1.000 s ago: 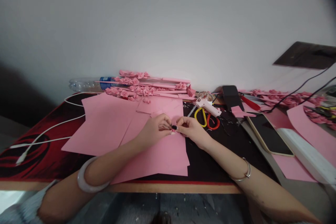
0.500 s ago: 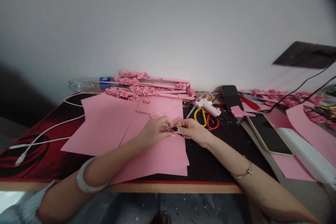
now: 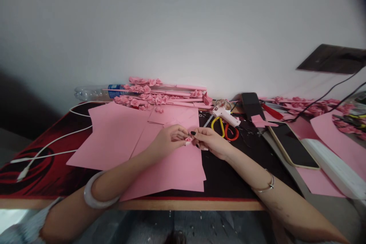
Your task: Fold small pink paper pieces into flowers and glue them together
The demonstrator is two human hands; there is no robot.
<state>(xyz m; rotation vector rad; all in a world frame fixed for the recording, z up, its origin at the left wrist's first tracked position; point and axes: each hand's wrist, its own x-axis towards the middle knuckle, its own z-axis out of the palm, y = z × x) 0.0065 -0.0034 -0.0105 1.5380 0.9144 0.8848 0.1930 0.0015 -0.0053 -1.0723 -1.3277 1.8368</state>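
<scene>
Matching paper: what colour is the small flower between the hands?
Pink flower, clearest in the head view.

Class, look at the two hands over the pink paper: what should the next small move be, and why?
Probably the right hand should lightly pinch the edge of the small pink flower while the left hand steadies it. The flower sits at the left hand's fingertips, and the right hand's are right beside it, though whether they touch it is hard to tell.

Pink flower (image 3: 188,139) held over pink sheets (image 3: 171,173)
It is pinched by the left hand (image 3: 168,139), the right hand (image 3: 212,143) held close; a glue gun (image 3: 225,115) is laid near a yellow handle (image 3: 222,129).
</scene>
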